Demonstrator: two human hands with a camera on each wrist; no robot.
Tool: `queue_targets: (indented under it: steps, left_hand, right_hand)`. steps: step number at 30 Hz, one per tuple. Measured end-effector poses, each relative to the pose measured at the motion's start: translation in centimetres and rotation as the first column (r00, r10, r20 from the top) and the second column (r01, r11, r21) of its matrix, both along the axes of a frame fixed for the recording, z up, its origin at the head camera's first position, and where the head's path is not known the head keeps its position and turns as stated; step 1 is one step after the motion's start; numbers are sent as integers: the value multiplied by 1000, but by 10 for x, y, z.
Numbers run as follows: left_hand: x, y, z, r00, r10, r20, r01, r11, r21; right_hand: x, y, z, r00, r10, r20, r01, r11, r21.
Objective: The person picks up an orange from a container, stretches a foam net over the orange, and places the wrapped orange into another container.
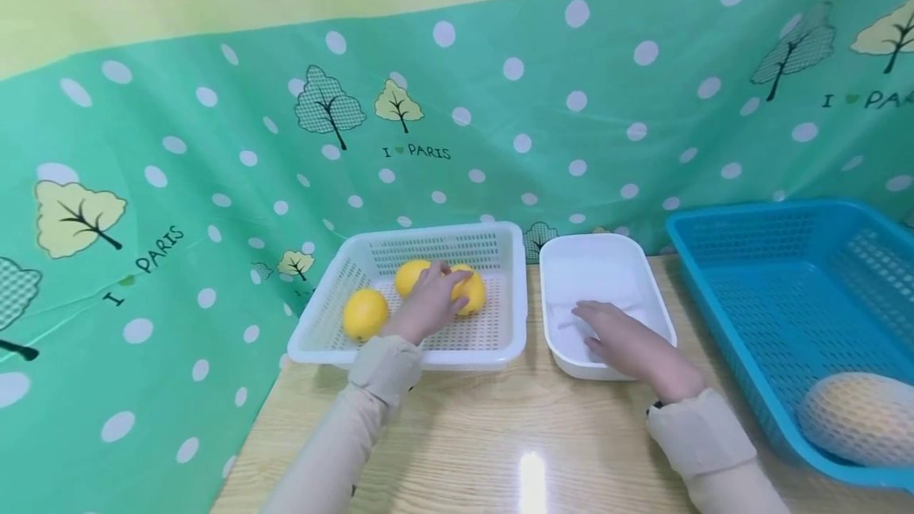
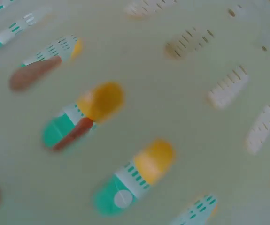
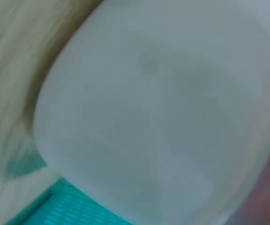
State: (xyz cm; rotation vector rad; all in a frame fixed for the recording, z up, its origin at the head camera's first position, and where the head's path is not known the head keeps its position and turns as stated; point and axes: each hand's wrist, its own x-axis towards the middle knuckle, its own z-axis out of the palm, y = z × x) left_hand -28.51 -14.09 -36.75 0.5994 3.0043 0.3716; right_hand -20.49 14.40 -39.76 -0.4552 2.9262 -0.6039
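In the head view, my left hand is inside a white slotted basket, its thumb and fingers around the left side of a yellow lemon-like fruit. Two more yellow fruits lie there, one behind the hand and one to its left. Yellow fruit and parts of fingers show through the basket slots in the left wrist view. My right hand reaches over the near right rim of a white tub, fingers extended above a faint whitish, see-through item.
At the right stands a blue slotted basket with a large pale fruit in foam netting. All the containers rest on a light wooden table. Behind and at the left hangs a green dotted cloth.
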Motion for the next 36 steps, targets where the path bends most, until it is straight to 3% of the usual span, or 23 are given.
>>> queue_targets:
  steps: [4, 7, 16, 23, 28, 36]
  left_hand:
    - [0, 0, -1, 999, 19, -33, -20, 1000, -12]
    - [-2, 1, -1, 998, 25, -61, -25, 1000, 4]
    - [-4, 4, -3, 998, 59, -38, -59, 998, 1]
    - [-1, 3, -2, 993, 113, -42, -113, 994, 7]
    - [0, 4, 0, 992, 126, -21, -126, 992, -3]
    - [-3, 3, -3, 980, 157, 122, -168, 982, 89]
  right_hand:
    - [-4, 3, -5, 999, 2, 53, 0, 1000, -30]
    - [-6, 7, -7, 999, 21, 29, -20, 999, -44]
    - [-14, 6, -12, 997, -43, 58, 44, 999, -27]
    - [-12, 6, -13, 998, -34, 47, 37, 997, -67]
    - [-12, 7, -13, 997, -59, 52, 63, 995, -80]
    - [-16, 6, -14, 997, -74, 13, 75, 995, -65]
